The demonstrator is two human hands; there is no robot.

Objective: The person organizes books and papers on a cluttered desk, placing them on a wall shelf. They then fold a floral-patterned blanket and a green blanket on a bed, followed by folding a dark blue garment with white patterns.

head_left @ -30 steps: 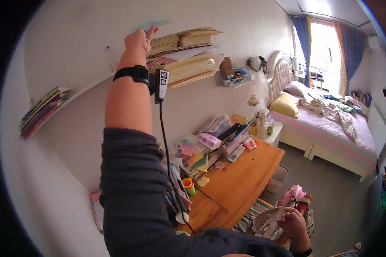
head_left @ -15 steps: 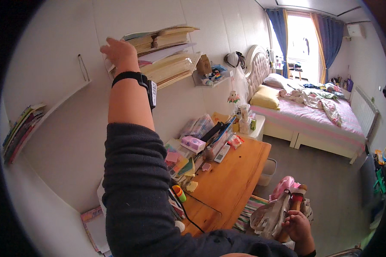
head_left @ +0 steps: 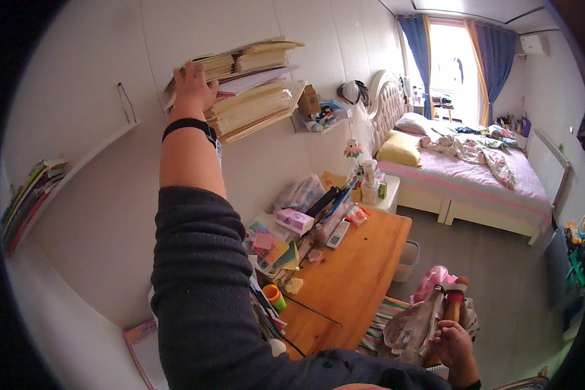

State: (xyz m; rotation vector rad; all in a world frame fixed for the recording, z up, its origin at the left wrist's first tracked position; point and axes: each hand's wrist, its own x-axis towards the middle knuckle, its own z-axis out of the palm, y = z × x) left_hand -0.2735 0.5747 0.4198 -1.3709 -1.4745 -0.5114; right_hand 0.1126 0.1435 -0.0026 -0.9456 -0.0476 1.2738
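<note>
My left hand [head_left: 192,91] is raised to the wall on the left, its fingers spread and lying against the near end of a stack of paper-bound books or folders [head_left: 257,107]. The yellowish page edges of the stack face outward, and a dark band circles my left wrist. Low on the right, my right hand [head_left: 455,348] has its fingers curled, just below a wooden chair post [head_left: 454,309]. Whether anything is inside those fingers is hidden. Beside it a pale cloth bag [head_left: 409,331] and a pink bundle [head_left: 432,283] hang on the chair.
Below the shelf stands a wooden desk [head_left: 351,266] with a remote control [head_left: 338,234], a pink box [head_left: 294,221] and an orange-green cup [head_left: 273,297]. A small shelf [head_left: 328,123] holds toys. Thin books [head_left: 32,201] lean at far left. A bed [head_left: 474,172] stands beyond.
My left hand has come down and to the right, from above the stack's end onto it, and its fingers have spread over the edge. The right hand has barely moved.
</note>
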